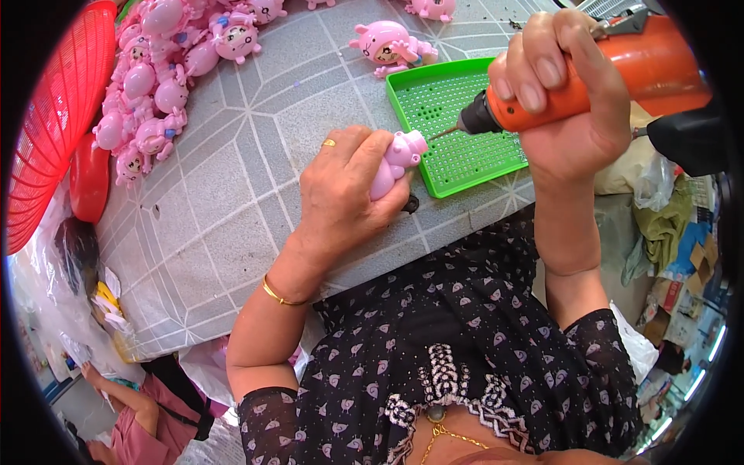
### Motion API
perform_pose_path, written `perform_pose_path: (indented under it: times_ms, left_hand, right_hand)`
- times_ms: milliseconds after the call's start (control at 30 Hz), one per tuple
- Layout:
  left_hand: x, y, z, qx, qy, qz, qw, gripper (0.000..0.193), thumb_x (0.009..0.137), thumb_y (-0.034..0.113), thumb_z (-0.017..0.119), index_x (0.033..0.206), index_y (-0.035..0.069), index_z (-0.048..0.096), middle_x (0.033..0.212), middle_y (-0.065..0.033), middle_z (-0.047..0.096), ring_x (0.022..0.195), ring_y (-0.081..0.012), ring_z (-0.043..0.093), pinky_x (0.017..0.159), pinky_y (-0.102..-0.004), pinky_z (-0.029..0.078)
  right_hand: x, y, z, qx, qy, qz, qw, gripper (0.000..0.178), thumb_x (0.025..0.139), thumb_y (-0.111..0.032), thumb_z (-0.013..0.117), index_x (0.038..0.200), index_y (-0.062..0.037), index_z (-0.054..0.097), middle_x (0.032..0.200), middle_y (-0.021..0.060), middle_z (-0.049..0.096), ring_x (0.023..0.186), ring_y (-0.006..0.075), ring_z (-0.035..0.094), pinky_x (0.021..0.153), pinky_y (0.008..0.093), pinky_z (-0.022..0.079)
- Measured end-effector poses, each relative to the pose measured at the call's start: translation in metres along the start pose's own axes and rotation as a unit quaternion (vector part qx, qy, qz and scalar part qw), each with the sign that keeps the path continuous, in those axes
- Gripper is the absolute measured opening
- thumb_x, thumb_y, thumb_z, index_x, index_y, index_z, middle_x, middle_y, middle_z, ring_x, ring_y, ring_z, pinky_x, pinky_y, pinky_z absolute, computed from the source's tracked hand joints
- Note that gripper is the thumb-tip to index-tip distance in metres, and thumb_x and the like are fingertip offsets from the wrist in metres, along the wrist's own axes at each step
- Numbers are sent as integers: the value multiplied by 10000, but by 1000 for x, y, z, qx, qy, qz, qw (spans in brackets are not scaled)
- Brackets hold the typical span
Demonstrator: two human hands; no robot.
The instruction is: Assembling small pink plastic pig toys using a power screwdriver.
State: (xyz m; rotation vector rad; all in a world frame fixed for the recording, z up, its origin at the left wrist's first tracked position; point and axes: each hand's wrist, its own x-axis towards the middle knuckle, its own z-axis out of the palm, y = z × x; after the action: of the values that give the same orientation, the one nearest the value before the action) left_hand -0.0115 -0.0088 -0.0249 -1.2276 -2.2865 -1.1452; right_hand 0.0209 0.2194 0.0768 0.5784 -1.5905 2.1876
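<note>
I see left hand (341, 182) clamped on pink figure (395, 161): long axis slanted, neck (418, 141) toward right hand (580, 141), clamped on orange driver (655, 66).

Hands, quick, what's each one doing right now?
Left hand: closed, holding a small pink toy piece.
Right hand: closed, holding an orange power screwdriver, its tip pointing toward the toy piece.

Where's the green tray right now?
In the head view, above and right of centre, the green tray lies on the gray table, just right of the pink toy in the left hand.
</note>
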Motion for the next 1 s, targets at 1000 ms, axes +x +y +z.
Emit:
perform_pose_path:
  times_ms: [1000]
  left_hand:
    - [-4, 2, 4, -2, 29, 24, 999, 397, 682, 94, 799, 1042, 16, 649, 954, -124, 637, 846, -315, 641, 729, -420, 542]
  right_hand:
    - [-13, 3, 38, -60, -22, 31, 997, 247, 1023, -192, 548, 824, -132, 416, 710, 4, 477, 546, 123, 481, 600, 310, 453]
